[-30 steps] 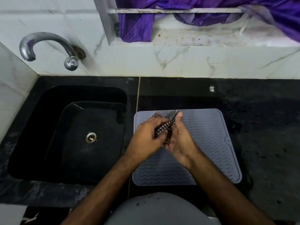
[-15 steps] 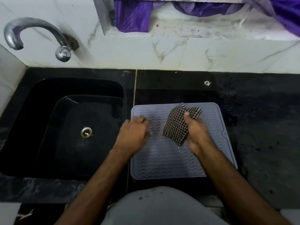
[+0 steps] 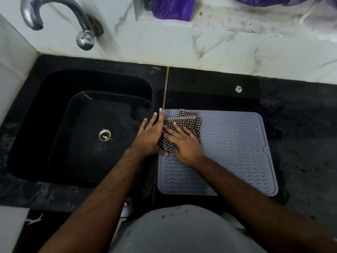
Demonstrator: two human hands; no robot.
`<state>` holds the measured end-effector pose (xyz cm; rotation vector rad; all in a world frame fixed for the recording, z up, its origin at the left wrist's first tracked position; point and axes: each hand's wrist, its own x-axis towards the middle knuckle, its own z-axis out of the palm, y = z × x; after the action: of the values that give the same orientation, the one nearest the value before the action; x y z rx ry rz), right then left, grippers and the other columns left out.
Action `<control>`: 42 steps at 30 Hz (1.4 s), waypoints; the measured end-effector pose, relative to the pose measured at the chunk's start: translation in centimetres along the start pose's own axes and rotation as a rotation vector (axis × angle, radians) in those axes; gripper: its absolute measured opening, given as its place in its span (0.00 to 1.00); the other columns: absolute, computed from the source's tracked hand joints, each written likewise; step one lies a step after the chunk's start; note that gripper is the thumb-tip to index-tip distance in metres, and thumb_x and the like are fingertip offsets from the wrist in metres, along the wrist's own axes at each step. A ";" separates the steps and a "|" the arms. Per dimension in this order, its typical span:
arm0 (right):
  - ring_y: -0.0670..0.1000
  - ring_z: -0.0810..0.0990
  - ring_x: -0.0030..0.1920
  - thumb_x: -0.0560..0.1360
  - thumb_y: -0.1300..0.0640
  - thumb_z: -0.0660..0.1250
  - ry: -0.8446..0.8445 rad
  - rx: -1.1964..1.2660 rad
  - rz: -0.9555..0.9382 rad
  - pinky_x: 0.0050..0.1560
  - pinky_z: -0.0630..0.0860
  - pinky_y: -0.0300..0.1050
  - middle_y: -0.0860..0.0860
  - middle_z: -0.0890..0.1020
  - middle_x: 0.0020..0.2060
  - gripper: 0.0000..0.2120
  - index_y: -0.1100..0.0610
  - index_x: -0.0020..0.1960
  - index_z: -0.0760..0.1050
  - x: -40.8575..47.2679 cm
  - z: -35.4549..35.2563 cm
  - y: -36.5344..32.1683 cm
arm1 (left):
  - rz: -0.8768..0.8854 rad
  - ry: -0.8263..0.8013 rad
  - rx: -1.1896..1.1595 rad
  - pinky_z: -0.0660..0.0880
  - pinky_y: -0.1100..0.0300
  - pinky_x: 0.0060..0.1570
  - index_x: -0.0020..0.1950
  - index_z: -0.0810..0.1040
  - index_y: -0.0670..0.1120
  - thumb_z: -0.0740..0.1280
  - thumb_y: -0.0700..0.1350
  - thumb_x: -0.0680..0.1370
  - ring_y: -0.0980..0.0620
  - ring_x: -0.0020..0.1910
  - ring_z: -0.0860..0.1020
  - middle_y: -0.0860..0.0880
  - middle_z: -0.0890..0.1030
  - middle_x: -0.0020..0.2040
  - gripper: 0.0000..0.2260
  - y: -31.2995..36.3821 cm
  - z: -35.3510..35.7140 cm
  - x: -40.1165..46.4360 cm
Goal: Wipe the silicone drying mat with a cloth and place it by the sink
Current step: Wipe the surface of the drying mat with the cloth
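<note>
Pressing cloth (image 3: 184, 123) under R hand (image 3: 184, 143), on mat (image 3: 237, 152)

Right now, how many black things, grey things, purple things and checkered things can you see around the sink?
Black: 2, the sink and the countertop
Grey or silver: 3, the silicone drying mat, the tap and the drain
Purple: 1, the purple fabric on the ledge
Checkered: 1, the cloth
Total: 7
</note>
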<state>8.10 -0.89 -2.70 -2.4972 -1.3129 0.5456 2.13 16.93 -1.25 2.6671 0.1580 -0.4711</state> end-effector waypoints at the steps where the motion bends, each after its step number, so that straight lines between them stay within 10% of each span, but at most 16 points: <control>1: 0.52 0.53 0.81 0.72 0.51 0.47 -0.033 -0.010 -0.060 0.77 0.50 0.53 0.46 0.63 0.79 0.34 0.48 0.78 0.65 0.3 -0.1 0.2 | 0.016 -0.006 0.008 0.38 0.45 0.78 0.79 0.28 0.44 0.80 0.65 0.59 0.50 0.80 0.37 0.49 0.34 0.81 0.72 -0.1 0.0 0.3; 12: 0.40 0.50 0.79 0.78 0.61 0.62 -0.101 -0.178 -0.178 0.78 0.49 0.49 0.37 0.59 0.78 0.33 0.39 0.78 0.59 -1.2 -2.8 6.8 | 0.016 -0.125 0.326 0.33 0.42 0.77 0.80 0.34 0.40 0.73 0.73 0.61 0.48 0.81 0.36 0.45 0.39 0.83 0.68 0.2 -1.0 1.5; 20: 0.50 0.74 0.70 0.79 0.58 0.63 0.025 -0.172 0.167 0.70 0.68 0.51 0.44 0.77 0.69 0.21 0.42 0.68 0.76 -4.2 -7.0 9.6 | -0.044 -0.150 0.326 0.31 0.41 0.74 0.81 0.33 0.44 0.74 0.72 0.61 0.47 0.81 0.37 0.47 0.39 0.83 0.68 0.7 -1.4 1.4; 26: 0.42 0.78 0.52 0.82 0.60 0.62 0.458 0.507 0.469 0.57 0.73 0.33 0.47 0.81 0.57 0.17 0.53 0.71 0.74 0.2 -5.0 2.6 | -0.060 -0.186 0.386 0.34 0.39 0.76 0.81 0.34 0.43 0.74 0.73 0.61 0.47 0.81 0.37 0.47 0.39 0.83 0.68 1.3 -1.8 1.7; 31: 0.50 0.58 0.80 0.79 0.60 0.63 0.211 0.131 0.163 0.79 0.54 0.51 0.51 0.64 0.78 0.29 0.55 0.79 0.62 1.2 0.9 -0.2 | -0.112 -0.242 0.486 0.34 0.39 0.76 0.81 0.35 0.41 0.73 0.74 0.61 0.47 0.81 0.37 0.46 0.39 0.83 0.68 2.1 -1.8 2.0; 36: 0.45 0.58 0.79 0.80 0.61 0.56 0.106 -0.120 -0.064 0.78 0.52 0.47 0.44 0.64 0.78 0.28 0.47 0.79 0.63 0.7 -1.9 5.9 | -0.135 -0.288 0.592 0.37 0.39 0.77 0.81 0.37 0.39 0.74 0.73 0.60 0.45 0.82 0.42 0.43 0.42 0.83 0.69 3.7 -2.4 2.6; 42: 0.47 0.60 0.79 0.82 0.59 0.58 0.102 -0.138 0.127 0.78 0.55 0.48 0.43 0.64 0.78 0.26 0.44 0.78 0.64 -2.4 -3.0 10.6 | -0.165 -0.356 0.648 0.36 0.39 0.77 0.80 0.33 0.40 0.73 0.73 0.61 0.43 0.81 0.43 0.42 0.40 0.82 0.69 4.2 -2.6 2.8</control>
<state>15.87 -8.95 -3.76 -2.6959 -1.1991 0.3598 6.32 14.32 1.62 3.1314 0.1337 -1.2164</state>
